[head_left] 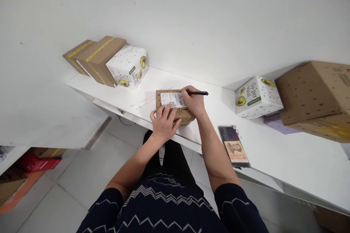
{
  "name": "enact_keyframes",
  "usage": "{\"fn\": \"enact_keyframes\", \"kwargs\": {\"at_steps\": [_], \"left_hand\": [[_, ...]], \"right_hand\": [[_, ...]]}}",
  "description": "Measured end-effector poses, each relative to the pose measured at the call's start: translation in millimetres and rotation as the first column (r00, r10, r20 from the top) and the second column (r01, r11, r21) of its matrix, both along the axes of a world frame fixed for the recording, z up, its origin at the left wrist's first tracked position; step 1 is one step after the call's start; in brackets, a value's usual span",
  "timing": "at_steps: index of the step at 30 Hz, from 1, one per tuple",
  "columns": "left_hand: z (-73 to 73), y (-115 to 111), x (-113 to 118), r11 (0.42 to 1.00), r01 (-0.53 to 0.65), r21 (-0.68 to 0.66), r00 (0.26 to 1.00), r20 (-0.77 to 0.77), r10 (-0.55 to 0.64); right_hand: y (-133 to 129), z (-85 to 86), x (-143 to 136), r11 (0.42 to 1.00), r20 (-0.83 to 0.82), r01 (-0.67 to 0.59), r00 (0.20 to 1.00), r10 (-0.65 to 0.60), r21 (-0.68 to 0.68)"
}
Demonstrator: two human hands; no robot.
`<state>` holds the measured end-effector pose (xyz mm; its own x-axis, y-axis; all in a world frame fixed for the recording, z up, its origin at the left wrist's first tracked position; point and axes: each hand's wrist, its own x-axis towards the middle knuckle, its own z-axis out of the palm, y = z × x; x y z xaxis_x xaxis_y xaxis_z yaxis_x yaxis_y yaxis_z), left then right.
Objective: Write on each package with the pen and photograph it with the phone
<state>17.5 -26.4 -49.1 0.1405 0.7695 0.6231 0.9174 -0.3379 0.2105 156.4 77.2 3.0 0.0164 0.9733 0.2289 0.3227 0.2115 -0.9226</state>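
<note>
A small brown cardboard box lies on the white shelf in front of me, with a white printed label on its top. My left hand rests on the near side of the box, fingers spread over the lower edge of the label. In my right hand is a black pen, gripped with its rear end pointing right. That hand leans on the right part of the box top. The pen's tip is at the label, partly hidden by my fingers.
Left on the shelf stand a white avocado-print box and brown taped boxes. To the right are another avocado-print box, large brown boxes and a purple box. A phone lies near the front edge.
</note>
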Motion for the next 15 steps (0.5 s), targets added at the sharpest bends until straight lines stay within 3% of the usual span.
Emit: {"fn": "enact_keyframes", "kwargs": {"at_steps": [15], "left_hand": [[1.7,-0.7,-0.1,0.998,-0.020,0.057,0.998,-0.057,0.023]], "right_hand": [[-0.1,-0.5,0.1,1.000,-0.024,0.005,1.000,-0.005,-0.002]]}}
